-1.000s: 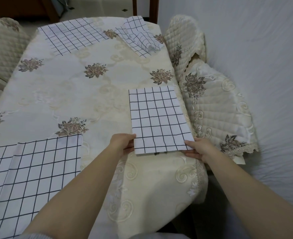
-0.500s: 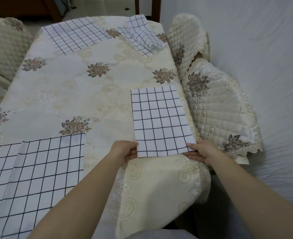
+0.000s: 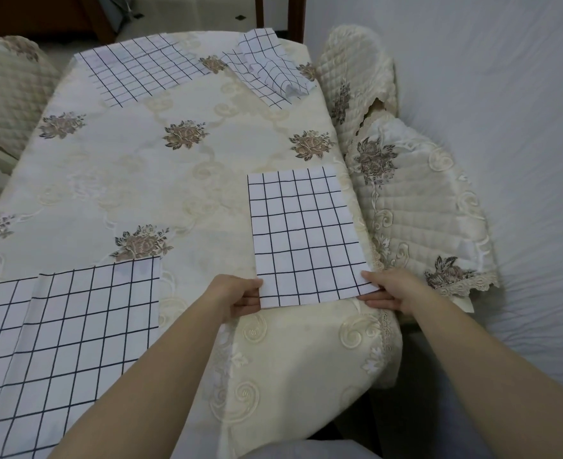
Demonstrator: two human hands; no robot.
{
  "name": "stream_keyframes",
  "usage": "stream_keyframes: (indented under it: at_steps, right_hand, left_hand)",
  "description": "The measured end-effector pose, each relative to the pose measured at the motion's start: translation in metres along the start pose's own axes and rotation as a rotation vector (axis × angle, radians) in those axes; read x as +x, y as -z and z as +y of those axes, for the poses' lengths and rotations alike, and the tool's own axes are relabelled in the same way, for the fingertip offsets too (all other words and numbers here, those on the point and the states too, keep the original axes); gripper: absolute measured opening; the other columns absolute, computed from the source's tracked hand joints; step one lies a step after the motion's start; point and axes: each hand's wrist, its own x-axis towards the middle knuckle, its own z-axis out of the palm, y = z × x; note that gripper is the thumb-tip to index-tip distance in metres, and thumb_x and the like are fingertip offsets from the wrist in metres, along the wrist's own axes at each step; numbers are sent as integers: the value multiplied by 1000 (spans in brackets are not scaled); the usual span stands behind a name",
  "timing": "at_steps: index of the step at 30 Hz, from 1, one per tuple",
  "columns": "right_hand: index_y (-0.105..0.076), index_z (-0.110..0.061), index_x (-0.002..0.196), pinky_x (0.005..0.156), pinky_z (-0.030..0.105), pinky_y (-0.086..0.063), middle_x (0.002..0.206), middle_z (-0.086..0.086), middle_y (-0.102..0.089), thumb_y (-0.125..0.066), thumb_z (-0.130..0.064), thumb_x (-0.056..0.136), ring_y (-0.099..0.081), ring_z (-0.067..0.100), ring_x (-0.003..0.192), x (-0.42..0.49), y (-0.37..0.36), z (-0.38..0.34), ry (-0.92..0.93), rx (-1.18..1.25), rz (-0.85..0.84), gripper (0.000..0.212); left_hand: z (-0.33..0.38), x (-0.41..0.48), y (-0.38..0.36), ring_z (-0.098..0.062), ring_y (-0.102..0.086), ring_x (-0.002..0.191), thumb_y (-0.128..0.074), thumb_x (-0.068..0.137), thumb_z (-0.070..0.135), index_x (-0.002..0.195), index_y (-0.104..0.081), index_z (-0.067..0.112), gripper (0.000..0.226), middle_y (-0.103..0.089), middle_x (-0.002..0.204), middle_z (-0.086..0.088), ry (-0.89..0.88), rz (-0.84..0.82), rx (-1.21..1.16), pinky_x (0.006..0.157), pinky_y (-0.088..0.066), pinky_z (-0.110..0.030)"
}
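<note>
Right of the frame's centre, a folded checked cloth (image 3: 303,236) lies flat on the cream tablecloth (image 3: 160,180). The left hand (image 3: 237,298) pinches its near-left corner, fingers curled; the right hand (image 3: 391,289) grips the near-right corner, apparently thumb on top.

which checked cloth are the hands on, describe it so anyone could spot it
On the table's cream flower-embroidered tablecloth, look at the near right corner. A white fabric rectangle with a black grid lies there, its near corners pinched by the left hand and right hand. It is the only checked cloth that hands hold.
</note>
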Motion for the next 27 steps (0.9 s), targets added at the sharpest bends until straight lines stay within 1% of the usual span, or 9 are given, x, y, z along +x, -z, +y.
stream_keyframes:
  at_steps: [4, 8, 11, 13, 14, 17, 21, 24, 27]
  right_hand:
    - [-45, 0, 129, 54, 36, -60, 97, 15, -65, -66, -1, 86, -72, 25, 63, 2, 2, 4, 5, -11, 23, 48]
    - [-48, 2, 122, 50, 34, -59, 103, 21, -66, -66, -3, 86, -71, 25, 60, -3, 1, 5, 21, -86, 45, 40]
    - [-57, 8, 106, 53, 34, -58, 84, 19, -67, -69, -18, 86, -70, 25, 58, -7, -1, -4, 79, -390, 138, 35]
    - [-63, 1, 87, 63, 37, -57, 79, 15, -69, -67, -31, 85, -67, 26, 65, -10, -2, -18, 210, -778, 273, 32]
    - [-62, -5, 84, 67, 35, -54, 84, 12, -70, -65, -35, 85, -64, 26, 73, -11, -3, -24, 297, -941, 342, 30]
    - [-60, -12, 107, 78, 33, -46, 109, 9, -62, -61, -30, 87, -57, 27, 99, -10, -20, -35, 495, -1059, 387, 27]
    - [-48, -16, 136, 103, 36, -38, 142, 8, -41, -56, -28, 90, -38, 26, 130, -3, -69, -26, 751, -1231, 183, 48]
    - [-31, -25, 147, 117, 40, -20, 159, 1, -19, -52, -39, 93, -14, 22, 147, 2, -100, -9, 882, -1349, 44, 60]
    - [-20, -29, 151, 119, 43, -13, 161, -5, -7, -46, -54, 92, -5, 20, 149, 6, -106, -1, 864, -1401, -5, 68]
  left_hand:
    - [-3, -3, -2, -27, -67, 65, -71, 81, 3, 97, -65, -9, 21, -69, 83, -21, 11, 11, 76, 58, -61, -36]
    - [-3, -9, -3, -25, -67, 54, -72, 82, 5, 85, -65, -7, 14, -68, 70, -17, -20, 37, 156, 51, -58, -31]
    - [5, -8, 3, -25, -65, 53, -72, 84, 21, 76, -68, -4, 27, -68, 65, -18, -112, 84, 359, 58, -57, -31]
    - [15, -3, 8, -24, -63, 56, -70, 83, 29, 70, -70, 0, 32, -69, 67, -20, -273, 246, 637, 65, -56, -34]
    - [20, -2, 9, -23, -64, 61, -68, 83, 29, 70, -70, 3, 30, -71, 69, -16, -363, 343, 759, 66, -55, -33]
    - [27, -6, -3, -21, -64, 85, -60, 87, 22, 89, -71, 10, 16, -71, 90, -3, -619, 432, 893, 73, -50, -31]
    - [23, 0, -35, -25, -51, 118, -55, 91, 20, 111, -63, 6, 26, -59, 118, -6, -839, 292, 1164, 91, -44, -34]
    - [16, 12, -49, -27, -19, 146, -55, 93, 37, 144, -36, 6, 63, -29, 154, -11, -840, 199, 1425, 118, -18, -34]
    - [13, 18, -52, -31, 0, 149, -53, 91, 48, 152, -11, 6, 86, -6, 160, -15, -708, 200, 1531, 121, -10, -41]
